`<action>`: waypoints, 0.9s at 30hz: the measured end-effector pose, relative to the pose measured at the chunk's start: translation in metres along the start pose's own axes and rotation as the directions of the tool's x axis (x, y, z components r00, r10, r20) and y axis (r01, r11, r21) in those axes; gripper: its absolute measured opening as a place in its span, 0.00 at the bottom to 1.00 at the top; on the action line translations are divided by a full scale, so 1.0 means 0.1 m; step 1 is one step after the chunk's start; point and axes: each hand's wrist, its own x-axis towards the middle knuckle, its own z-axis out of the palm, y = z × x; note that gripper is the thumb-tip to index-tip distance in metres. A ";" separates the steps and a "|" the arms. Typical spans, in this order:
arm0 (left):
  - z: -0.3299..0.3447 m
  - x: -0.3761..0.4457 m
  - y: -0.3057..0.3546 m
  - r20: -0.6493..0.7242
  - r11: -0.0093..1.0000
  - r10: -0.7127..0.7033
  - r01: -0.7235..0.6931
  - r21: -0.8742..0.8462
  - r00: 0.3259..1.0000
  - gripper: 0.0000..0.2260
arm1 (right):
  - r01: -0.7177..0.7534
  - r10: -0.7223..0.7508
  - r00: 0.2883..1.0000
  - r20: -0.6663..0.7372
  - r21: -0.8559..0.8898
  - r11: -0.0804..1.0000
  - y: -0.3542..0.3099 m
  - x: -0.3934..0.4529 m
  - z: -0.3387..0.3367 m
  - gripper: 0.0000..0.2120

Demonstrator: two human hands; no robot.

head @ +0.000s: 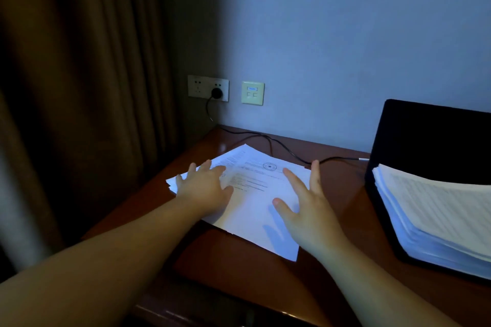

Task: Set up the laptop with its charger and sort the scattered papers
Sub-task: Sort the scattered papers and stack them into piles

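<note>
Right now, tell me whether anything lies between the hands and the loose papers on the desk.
Nothing visible does. The left hand already rests flat on the loose papers, and the right hand is spread at their right edge. The black cable lies behind the papers, clear of both hands.

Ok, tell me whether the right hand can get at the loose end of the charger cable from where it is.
Probably yes. The right hand hovers open over the papers, and the charger cable's silver tip lies on bare desk just beyond its fingertips, with nothing between.
</note>
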 end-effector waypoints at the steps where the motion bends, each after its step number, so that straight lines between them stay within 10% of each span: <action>1: 0.00 0.02 -0.05 0.022 0.999 -0.014 0.013 0.038 1.000 0.29 | 0.006 -0.004 0.999 0.043 -0.050 0.999 -0.04 0.03 0.05 0.33; 10: -0.04 0.34 -0.32 -0.011 0.980 -0.191 0.191 0.046 0.982 0.24 | 0.053 0.065 0.953 0.296 -0.376 0.925 0.06 0.19 0.24 0.41; 19: -0.21 0.49 -0.31 0.007 0.939 -0.212 0.206 -0.277 0.977 0.19 | 0.090 -0.038 0.942 0.332 -0.142 0.986 0.35 0.26 0.16 0.37; 27: -0.22 0.43 -0.23 0.000 0.968 -0.150 0.146 -0.206 0.989 0.05 | 0.088 -0.091 0.926 0.366 0.025 0.996 0.43 0.23 0.03 0.40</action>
